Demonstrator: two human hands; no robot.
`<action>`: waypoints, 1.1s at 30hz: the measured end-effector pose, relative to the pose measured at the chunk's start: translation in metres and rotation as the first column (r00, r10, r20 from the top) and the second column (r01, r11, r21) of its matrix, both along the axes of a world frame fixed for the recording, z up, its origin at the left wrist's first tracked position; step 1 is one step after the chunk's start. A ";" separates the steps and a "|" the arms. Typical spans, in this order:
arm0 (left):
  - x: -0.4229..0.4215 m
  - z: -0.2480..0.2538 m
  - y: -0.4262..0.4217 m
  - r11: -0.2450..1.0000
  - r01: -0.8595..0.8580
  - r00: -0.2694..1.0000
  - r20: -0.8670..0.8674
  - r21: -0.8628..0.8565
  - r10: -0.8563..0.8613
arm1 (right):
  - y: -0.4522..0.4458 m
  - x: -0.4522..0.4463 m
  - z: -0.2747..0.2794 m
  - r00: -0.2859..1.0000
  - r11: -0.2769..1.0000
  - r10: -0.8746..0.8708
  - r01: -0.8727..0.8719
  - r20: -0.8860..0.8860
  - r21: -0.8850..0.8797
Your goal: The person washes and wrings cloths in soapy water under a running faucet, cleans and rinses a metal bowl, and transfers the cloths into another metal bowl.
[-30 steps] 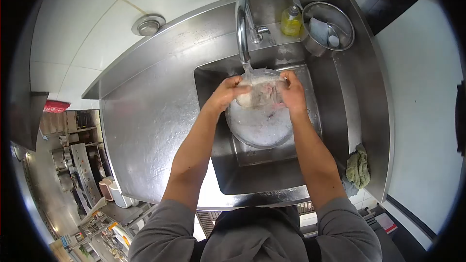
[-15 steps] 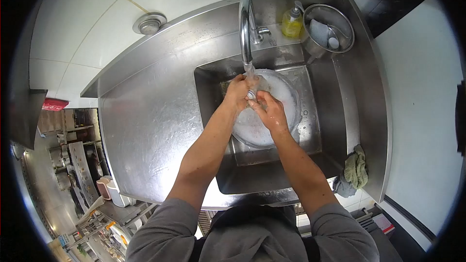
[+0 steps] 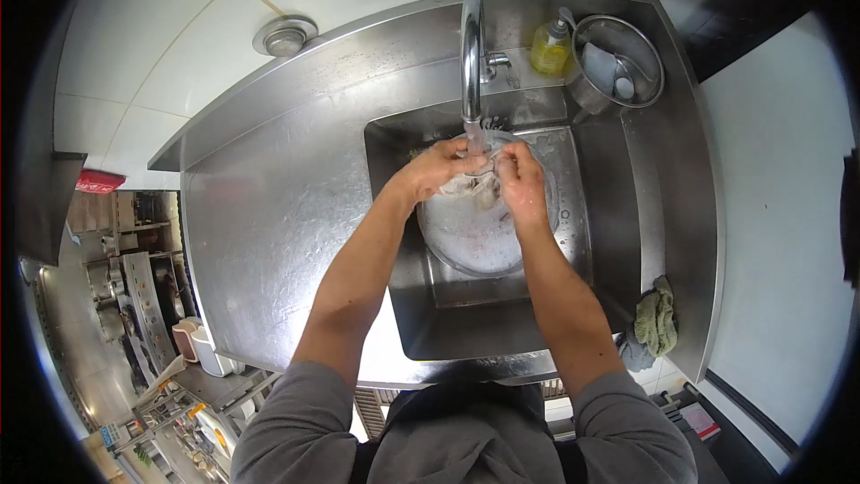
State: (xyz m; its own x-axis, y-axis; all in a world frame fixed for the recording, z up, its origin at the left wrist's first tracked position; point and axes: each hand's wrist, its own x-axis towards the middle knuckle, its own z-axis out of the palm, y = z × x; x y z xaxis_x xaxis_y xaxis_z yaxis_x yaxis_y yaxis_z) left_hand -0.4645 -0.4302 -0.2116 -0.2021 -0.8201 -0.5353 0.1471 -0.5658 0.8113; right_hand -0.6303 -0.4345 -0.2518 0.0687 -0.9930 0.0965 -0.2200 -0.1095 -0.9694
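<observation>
Under the tap (image 3: 471, 58), my left hand (image 3: 437, 170) and my right hand (image 3: 521, 186) are close together over the sink. Between them they hold a pale, limp, wet piece (image 3: 468, 185) with brownish spots; its kind does not show clearly. The fingers of both hands are closed on it, the left at its upper left side and the right at its right side. Water from the tap runs onto the fingers. Below sits a round bowl (image 3: 457, 267) of cloudy, foamy water, partly hidden by my hands.
The steel sink basin (image 3: 502, 332) surrounds the bowl. At the back right stand a yellow soap bottle (image 3: 550, 49) and a metal pot (image 3: 591, 97) holding a pale pad and a spoon-like utensil. A green cloth (image 3: 657, 318) hangs over the right front edge; a steel counter (image 3: 278, 233) extends left.
My hands have moved apart, the right one slightly rightward with its fingers turned up. The pale piece now shows spread between them. The view has shifted slightly.
</observation>
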 end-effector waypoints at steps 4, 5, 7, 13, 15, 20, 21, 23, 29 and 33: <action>0.020 -0.012 -0.005 0.928 0.362 0.858 0.419 -0.087 -0.296 | -0.011 0.005 0.017 0.994 0.995 0.091 -0.088 -0.065 0.036; 0.023 -0.017 -0.005 0.930 0.358 0.859 0.421 -0.086 -0.291 | -0.011 0.006 0.020 0.991 0.991 0.123 -0.120 -0.059 0.051; 0.023 -0.028 -0.008 0.914 0.274 0.568 0.817 -0.298 0.096 | -0.010 0.009 0.024 0.986 0.986 0.156 -0.152 -0.053 0.060; -0.004 -0.066 -0.003 0.827 0.235 0.126 0.860 -0.511 0.495 | 0.010 0.002 0.048 0.941 0.938 0.017 -0.132 0.339 0.319; 0.005 -0.076 -0.001 0.916 0.046 0.268 0.888 -0.399 0.374 | 0.012 -0.009 0.069 0.868 0.944 -0.152 -0.014 0.472 0.329; 0.011 -0.084 0.008 0.977 -0.065 0.491 0.846 -0.202 0.208 | 0.010 -0.032 0.081 0.779 0.925 -0.072 -0.181 0.623 0.333; 0.001 -0.068 0.014 0.936 0.051 0.719 0.663 -0.348 0.207 | 0.008 -0.030 0.085 0.815 0.946 -0.017 -0.174 0.579 0.272; -0.019 -0.055 0.009 0.854 0.130 0.891 0.436 -0.504 0.122 | -0.010 -0.020 0.073 0.894 0.943 0.058 -0.195 0.445 0.269; -0.034 -0.060 -0.011 0.854 0.333 0.731 0.681 -0.399 0.033 | 0.014 -0.034 0.127 0.846 0.901 -0.035 -0.204 0.533 0.383; -0.027 -0.099 -0.009 0.795 0.347 0.736 0.670 -0.497 0.098 | 0.019 -0.083 0.166 0.670 0.946 -0.136 -0.132 0.730 0.297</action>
State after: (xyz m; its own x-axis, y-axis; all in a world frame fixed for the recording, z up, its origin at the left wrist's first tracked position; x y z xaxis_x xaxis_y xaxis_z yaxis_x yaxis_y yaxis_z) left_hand -0.4912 -0.4396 -0.3101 -0.1215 -0.9923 -0.0223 -0.5601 0.0500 0.8269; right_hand -0.7136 -0.4155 -0.0862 0.1062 -0.9769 -0.1856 0.5753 0.2125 -0.7899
